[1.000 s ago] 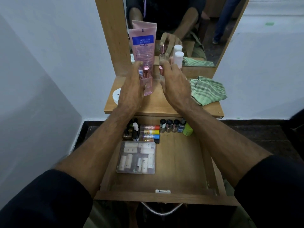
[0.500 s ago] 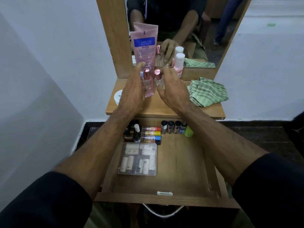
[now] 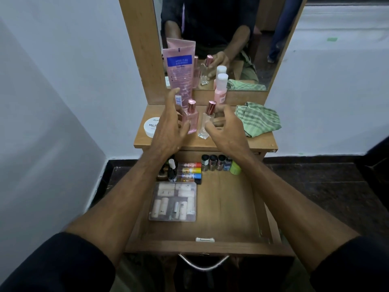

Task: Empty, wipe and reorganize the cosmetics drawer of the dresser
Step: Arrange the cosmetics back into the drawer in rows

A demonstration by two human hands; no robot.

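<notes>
The dresser drawer [image 3: 228, 207] is pulled open below me. Along its back stand several nail polish bottles [image 3: 213, 162], coloured sticks [image 3: 189, 170], a small dropper bottle [image 3: 172, 170] and a green cap [image 3: 235, 168]. A clear case of small tubes [image 3: 172, 204] lies at its left. Over the dresser top [image 3: 261, 142], my left hand [image 3: 168, 129] holds a pink perfume bottle [image 3: 192, 119] upright between thumb and fingers. My right hand [image 3: 228, 128] holds a clear perfume bottle [image 3: 207, 123] with a rose cap, tilted, just right of the pink one.
A tall pink tube [image 3: 181, 68] leans on the mirror [image 3: 263, 39]. A pink bottle with a white cap [image 3: 221, 89] stands behind my hands. A green checked cloth [image 3: 257, 119] lies at the right of the top, a white jar [image 3: 149, 127] at the left.
Both hands have drawn back from the mirror toward me and lower. The right hand's clear bottle now sits close beside the pink one and leans over.
</notes>
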